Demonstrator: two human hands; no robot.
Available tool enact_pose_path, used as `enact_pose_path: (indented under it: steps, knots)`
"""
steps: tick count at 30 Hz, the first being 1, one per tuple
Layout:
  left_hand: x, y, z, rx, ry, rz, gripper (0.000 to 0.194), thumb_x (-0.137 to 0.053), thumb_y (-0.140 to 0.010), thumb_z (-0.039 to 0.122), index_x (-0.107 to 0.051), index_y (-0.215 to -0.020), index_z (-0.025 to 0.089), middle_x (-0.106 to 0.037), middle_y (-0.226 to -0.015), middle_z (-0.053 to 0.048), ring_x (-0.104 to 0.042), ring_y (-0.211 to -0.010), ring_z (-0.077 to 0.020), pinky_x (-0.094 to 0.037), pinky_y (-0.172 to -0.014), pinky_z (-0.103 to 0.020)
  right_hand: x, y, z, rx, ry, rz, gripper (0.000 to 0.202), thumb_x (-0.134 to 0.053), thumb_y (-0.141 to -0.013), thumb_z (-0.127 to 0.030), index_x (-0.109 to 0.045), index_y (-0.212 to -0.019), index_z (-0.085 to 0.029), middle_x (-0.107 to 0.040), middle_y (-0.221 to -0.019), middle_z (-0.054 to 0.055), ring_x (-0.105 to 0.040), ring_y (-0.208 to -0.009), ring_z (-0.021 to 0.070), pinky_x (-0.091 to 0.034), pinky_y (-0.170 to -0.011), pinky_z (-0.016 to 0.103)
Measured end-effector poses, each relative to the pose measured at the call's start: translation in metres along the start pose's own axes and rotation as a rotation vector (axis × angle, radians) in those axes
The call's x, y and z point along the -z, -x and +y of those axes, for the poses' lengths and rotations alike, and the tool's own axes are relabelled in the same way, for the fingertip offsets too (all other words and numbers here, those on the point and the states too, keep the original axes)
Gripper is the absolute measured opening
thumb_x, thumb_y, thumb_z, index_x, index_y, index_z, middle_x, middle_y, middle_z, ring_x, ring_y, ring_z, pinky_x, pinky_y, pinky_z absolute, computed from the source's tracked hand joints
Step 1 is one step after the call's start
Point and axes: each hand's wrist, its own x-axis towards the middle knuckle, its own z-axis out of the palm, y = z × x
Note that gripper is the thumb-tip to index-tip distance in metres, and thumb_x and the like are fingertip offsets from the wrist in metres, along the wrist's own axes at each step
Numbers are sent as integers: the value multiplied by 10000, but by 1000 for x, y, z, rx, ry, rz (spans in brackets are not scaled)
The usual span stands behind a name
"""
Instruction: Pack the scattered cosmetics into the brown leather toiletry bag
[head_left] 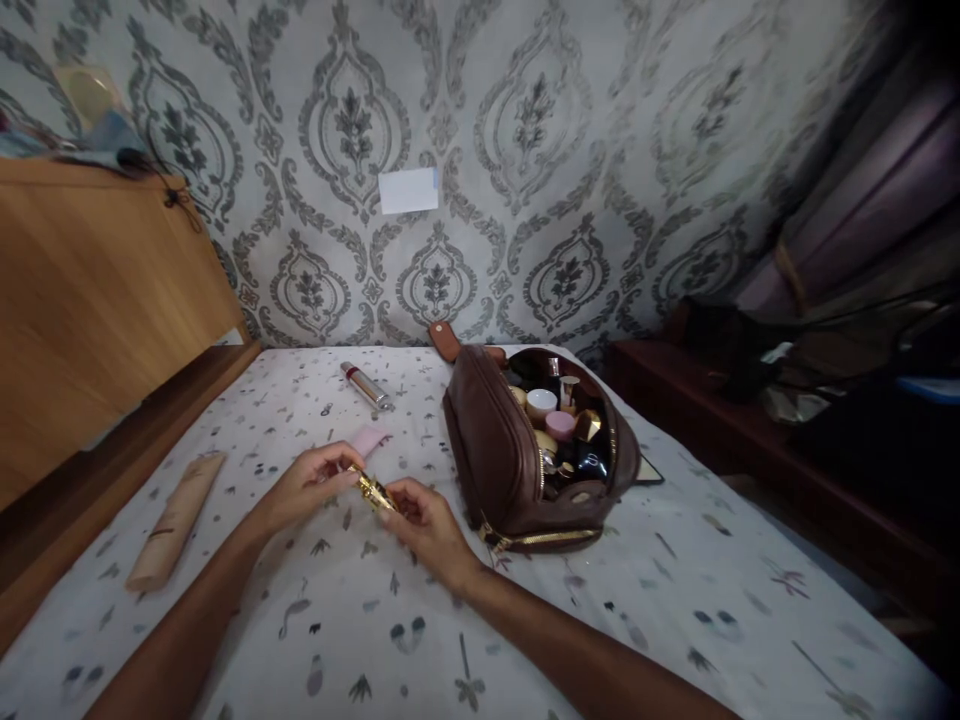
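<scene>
Between my two hands is a small ornate gold tube (373,490), which looks like a lipstick. My left hand (311,485) pinches its upper left end. Fingers of my right hand (431,525) close around the lower right end. Just beyond my left fingers a flat pink item (367,440) lies on the sheet, partly hidden. Right of my hands stands an unzipped brown cosmetic bag (499,440). Inside it I see a white-lidded jar (541,404), a pink-lidded jar (560,425), a gold faceted cap (588,425) and several other cosmetics.
A beige squeeze tube (176,520) lies at the left, and a silver tube with a red band (366,386) lies farther back. White printed cloth (405,640) covers the surface. A wooden cabinet (105,310) borders the left; patterned wallpaper (465,120) rises behind.
</scene>
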Motion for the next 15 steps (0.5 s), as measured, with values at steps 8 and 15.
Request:
enact_pose_path:
  steps: [8, 15]
  knots:
    - [6, -3, -15, -42, -266, 122, 298, -493, -916, 422, -666, -974, 186, -662, -911, -35, -570, -783, -179, -422, -639, -252, 0, 4, -7, 1, 351, 139, 98, -638, -824, -238, -638, -909, -189, -647, -776, -9, -558, -674, 140, -402, -622, 246]
    - [10, -6, -32, -24, -425, 150, 266, -560, -856, 362, -638, -1047, 194, -641, -1022, -62, -597, -913, -221, -459, -756, -313, -2, 7, -9, 77, 625, 106, 150, -665, -795, -108, -650, -916, -194, -668, -866, 16, -590, -809, 176, -425, -741, 279]
